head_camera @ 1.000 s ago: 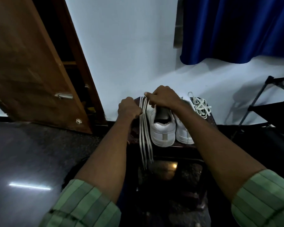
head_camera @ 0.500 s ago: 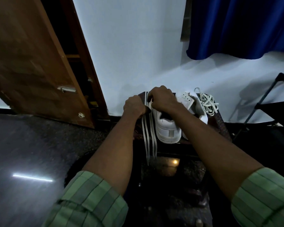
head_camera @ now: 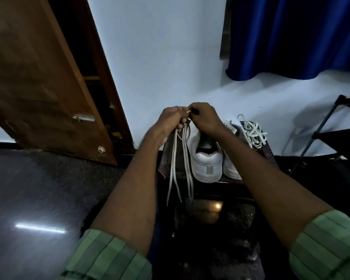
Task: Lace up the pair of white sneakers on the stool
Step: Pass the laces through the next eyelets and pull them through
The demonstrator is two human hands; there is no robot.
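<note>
Both hands, left point(head_camera: 171, 120) and right point(head_camera: 205, 119), pinching hanging laces point(head_camera: 185, 166), right sneaker point(head_camera: 231, 168) mostly hidden behind forearm

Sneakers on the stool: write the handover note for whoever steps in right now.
Left hand grips a white lace, its strands hanging past the stool edge. Right hand pinches the lace's tip.
Both sneakers: near one and second one stand heels toward the person on the stool. A second lace lies bundled behind them.
Done: no lacing visible.
Left: lace both shoes.
</note>
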